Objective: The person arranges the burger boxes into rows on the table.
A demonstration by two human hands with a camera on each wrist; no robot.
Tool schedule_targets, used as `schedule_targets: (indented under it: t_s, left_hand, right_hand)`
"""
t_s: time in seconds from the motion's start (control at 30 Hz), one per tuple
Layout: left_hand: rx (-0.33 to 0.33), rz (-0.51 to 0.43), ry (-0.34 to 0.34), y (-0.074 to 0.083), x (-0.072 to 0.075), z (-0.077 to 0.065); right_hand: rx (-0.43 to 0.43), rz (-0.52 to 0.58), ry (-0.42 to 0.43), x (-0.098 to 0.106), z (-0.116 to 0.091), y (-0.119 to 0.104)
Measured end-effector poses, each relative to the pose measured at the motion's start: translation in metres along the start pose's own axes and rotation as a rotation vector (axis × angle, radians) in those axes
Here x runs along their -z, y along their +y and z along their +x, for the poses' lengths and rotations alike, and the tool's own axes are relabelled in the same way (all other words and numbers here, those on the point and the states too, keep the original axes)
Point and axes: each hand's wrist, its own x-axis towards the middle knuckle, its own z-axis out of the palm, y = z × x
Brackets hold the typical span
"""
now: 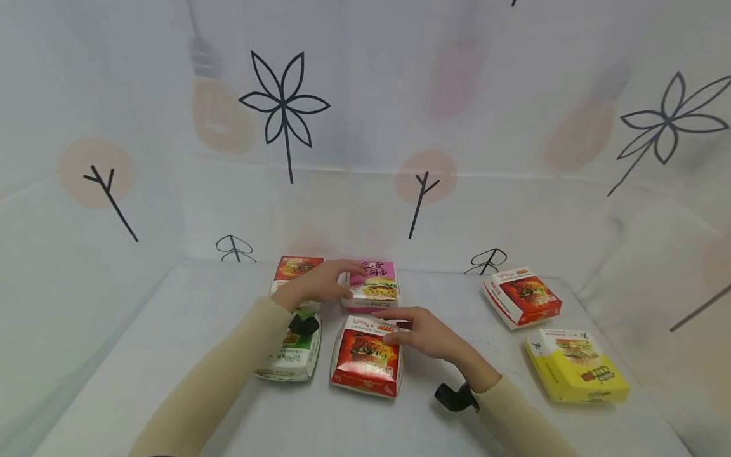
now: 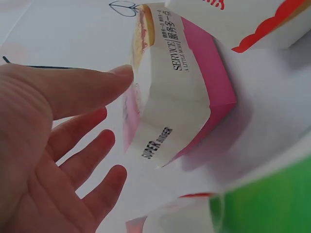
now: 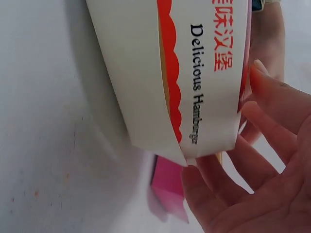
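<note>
The printed white cloth [image 1: 354, 216] rises beyond the front red box [image 1: 365, 358], which sits on the white surface [image 1: 308, 425] before me. My cream sleeves [image 1: 211, 381] reach in from either side of that box. Well to its right lies the yellow box [image 1: 577, 368], with the other red box [image 1: 525, 295] farther back on that side. Just left of it is the green box [image 1: 297, 365]; just beyond it, the pink box [image 1: 374, 287]; beyond and leftward, the rear red box [image 1: 297, 270]. My right hand [image 1: 428, 333] grips its far right corner, fingers bent round the edge. My left hand [image 1: 328, 280], beyond it, has loose, spread fingers at the pink box; whether my thumb touches, I can't quite tell.
</note>
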Motion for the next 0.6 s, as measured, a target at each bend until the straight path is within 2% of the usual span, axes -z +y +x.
schedule_targets:
  t_s: [0.17,0.37,0.6]
  left_hand:
    - [0.019,-0.028,0.012,-0.002,0.008,-0.020]
    - [-0.043,-0.031,0.043,-0.003,0.014,-0.047]
    - [-0.041,-0.091,0.086,0.008,0.004,-0.073]
  right_hand:
    - [-0.006,0.001,0.001,0.005,-0.007,0.009]
    - [0.010,-0.015,0.013,0.011,-0.016,0.016]
    - [0.009,0.016,0.026,0.012,-0.022,0.019]
